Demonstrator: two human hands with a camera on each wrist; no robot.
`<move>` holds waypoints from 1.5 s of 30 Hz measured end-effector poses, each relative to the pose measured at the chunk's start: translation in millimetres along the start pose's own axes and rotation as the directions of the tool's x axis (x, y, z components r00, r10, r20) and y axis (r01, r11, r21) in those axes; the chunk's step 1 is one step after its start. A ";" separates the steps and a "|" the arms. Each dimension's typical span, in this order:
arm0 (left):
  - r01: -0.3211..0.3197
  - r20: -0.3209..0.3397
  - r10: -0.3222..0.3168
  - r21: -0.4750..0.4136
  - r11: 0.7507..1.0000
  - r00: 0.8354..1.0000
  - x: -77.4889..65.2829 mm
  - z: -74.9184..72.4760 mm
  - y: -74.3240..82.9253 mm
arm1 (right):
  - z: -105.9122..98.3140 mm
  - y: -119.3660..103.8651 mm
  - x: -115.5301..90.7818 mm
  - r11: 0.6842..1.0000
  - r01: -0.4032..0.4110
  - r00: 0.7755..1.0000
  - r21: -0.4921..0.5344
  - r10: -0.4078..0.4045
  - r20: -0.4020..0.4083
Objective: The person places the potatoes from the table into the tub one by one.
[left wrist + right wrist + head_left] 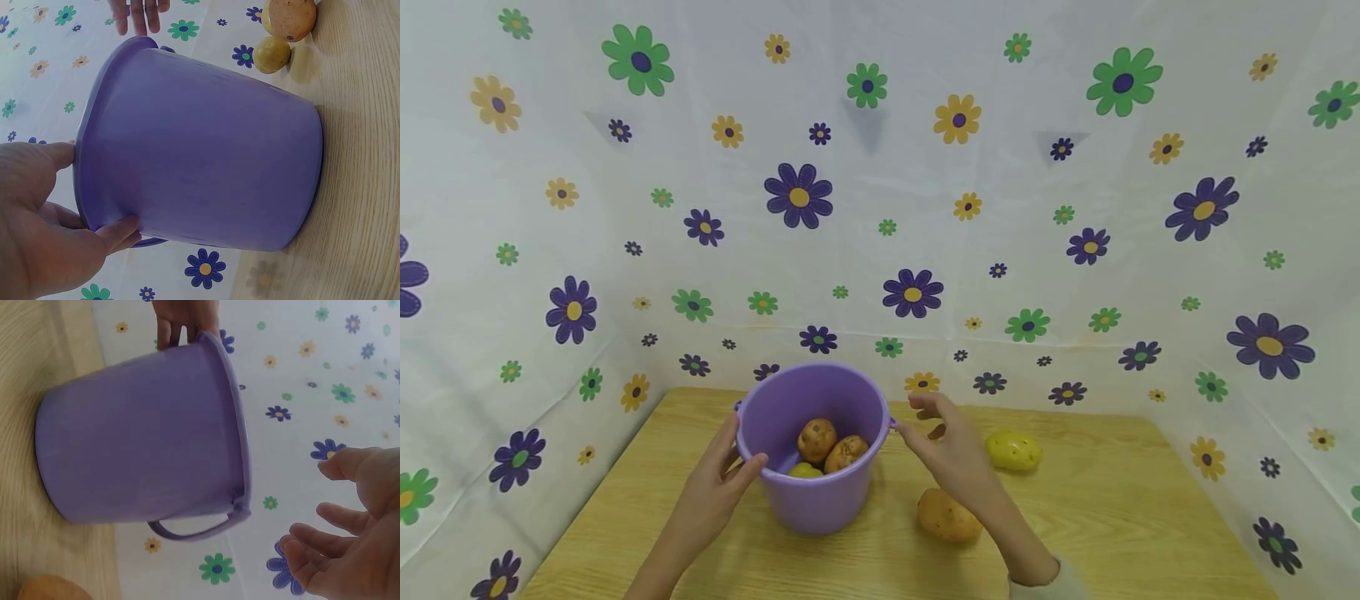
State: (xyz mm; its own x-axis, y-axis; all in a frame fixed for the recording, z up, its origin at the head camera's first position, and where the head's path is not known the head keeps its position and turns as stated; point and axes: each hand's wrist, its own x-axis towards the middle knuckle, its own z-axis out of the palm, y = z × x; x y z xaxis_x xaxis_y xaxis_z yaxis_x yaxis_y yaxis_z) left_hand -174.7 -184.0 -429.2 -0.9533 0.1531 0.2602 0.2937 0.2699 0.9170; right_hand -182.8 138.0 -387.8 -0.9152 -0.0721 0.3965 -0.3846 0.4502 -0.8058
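White flower-printed cloth (880, 192) behind and beside a wood-grain tabletop (1097, 508)

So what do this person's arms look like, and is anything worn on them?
The left grip and right grip are bare human ones, with slender fingers and no glove, ring or watch showing. A pale, greyish sleeve ends on the right forearm; no sleeve shows on the left forearm. I see no cables or markings.
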 end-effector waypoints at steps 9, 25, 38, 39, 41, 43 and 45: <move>-0.012 0.003 0.012 -0.005 1.000 1.000 0.1 -0.8 -2.2 | -26.4 11.6 -7.4 0.998 -0.015 0.999 -0.061 0.011 -0.052; -0.025 -0.002 0.025 -0.011 1.000 1.000 -1.2 1.4 4.0 | -71.6 34.6 -23.6 0.988 -0.019 0.999 -0.155 0.011 -0.051; -0.009 -0.003 0.009 0.007 1.000 1.000 -1.9 0.8 4.6 | -81.2 41.1 -28.0 0.981 -0.028 0.998 -0.190 0.017 -0.058; -0.009 -0.002 0.009 0.009 1.000 1.000 -2.0 0.6 4.6 | -81.4 41.5 -28.2 0.981 -0.029 0.998 -0.191 0.018 -0.058; -0.008 -0.001 0.008 0.012 1.000 1.000 -2.0 0.4 4.6 | -81.6 42.3 -28.7 0.981 -0.031 0.998 -0.191 0.021 -0.056; -0.009 0.000 0.009 0.010 1.000 1.000 -2.0 0.4 4.6 | -81.6 43.5 -29.3 0.982 -0.028 0.998 -0.189 0.018 -0.053; -0.012 0.000 0.012 0.008 1.000 1.000 -2.0 0.6 4.3 | -81.2 44.8 -30.1 0.982 -0.026 0.999 -0.187 0.018 -0.048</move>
State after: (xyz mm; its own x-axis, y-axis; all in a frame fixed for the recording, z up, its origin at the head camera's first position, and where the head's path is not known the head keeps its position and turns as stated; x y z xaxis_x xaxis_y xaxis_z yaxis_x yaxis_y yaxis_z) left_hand -171.5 -182.6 -425.9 -0.9496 0.1568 0.2712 0.3058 0.2758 0.9113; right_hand -162.7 232.7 -400.1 -0.9151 -0.0216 0.4027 -0.3310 0.6108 -0.7193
